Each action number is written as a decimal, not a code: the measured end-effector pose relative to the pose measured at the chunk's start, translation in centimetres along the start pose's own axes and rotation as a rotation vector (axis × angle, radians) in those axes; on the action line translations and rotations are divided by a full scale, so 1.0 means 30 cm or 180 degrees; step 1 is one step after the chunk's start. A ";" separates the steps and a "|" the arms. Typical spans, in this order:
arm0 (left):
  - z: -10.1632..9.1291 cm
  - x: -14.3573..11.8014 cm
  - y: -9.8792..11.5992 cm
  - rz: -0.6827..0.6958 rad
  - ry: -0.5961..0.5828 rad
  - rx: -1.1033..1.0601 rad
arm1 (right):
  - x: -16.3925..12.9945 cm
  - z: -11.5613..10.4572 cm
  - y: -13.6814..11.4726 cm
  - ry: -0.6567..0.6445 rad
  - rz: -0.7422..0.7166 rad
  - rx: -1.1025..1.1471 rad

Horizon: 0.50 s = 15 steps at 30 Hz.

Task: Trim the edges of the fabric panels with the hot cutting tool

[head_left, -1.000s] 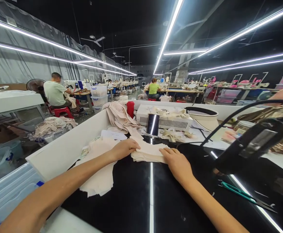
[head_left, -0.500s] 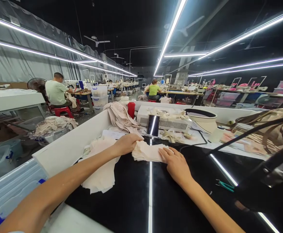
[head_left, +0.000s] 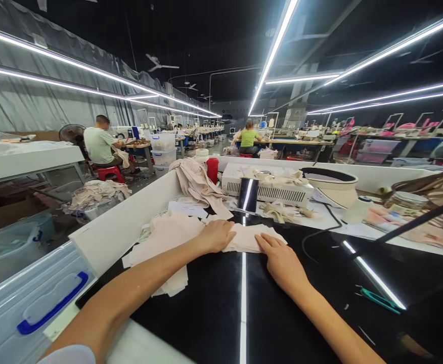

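Cloth pieces (head_left: 250, 237), pale beige, thin and limp, lie stacked on the glossy black table (head_left: 206, 313). The left hand (head_left: 217, 235) and right hand (head_left: 282, 262) press flat on them, fingers spread, clasping nothing. Squaring the stack looks best done with light, even pressure, since the slick top lets layers slide.

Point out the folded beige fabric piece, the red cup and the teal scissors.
folded beige fabric piece (head_left: 250, 237), head view, its flat top.
red cup (head_left: 213, 170), head view, its side wall.
teal scissors (head_left: 379, 299), head view, its handle.
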<state>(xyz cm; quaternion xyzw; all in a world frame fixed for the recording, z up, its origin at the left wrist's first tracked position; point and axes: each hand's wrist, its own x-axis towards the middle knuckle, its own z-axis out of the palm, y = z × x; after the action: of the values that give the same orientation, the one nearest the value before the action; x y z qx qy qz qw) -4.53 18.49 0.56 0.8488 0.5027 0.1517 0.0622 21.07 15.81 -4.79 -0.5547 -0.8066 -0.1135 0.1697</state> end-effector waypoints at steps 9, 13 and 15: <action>-0.163 -0.096 -0.025 -0.0552 0.0276 0.0071 | -0.052 -0.005 0.007 0.0355 -0.0322 0.0284; -0.291 -0.244 -0.135 -0.1485 0.0501 0.0313 | -0.086 -0.008 -0.028 0.0421 -0.0420 0.0457; -0.318 -0.310 -0.176 -0.1838 0.0448 0.0352 | -0.098 -0.007 -0.054 0.0424 -0.0455 0.0617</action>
<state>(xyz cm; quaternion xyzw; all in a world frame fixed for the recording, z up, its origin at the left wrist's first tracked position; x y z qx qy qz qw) -16.15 12.50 6.43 0.6602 0.7338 0.1586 0.0215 20.56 12.64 -5.78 -0.4681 -0.8382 -0.0834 0.2671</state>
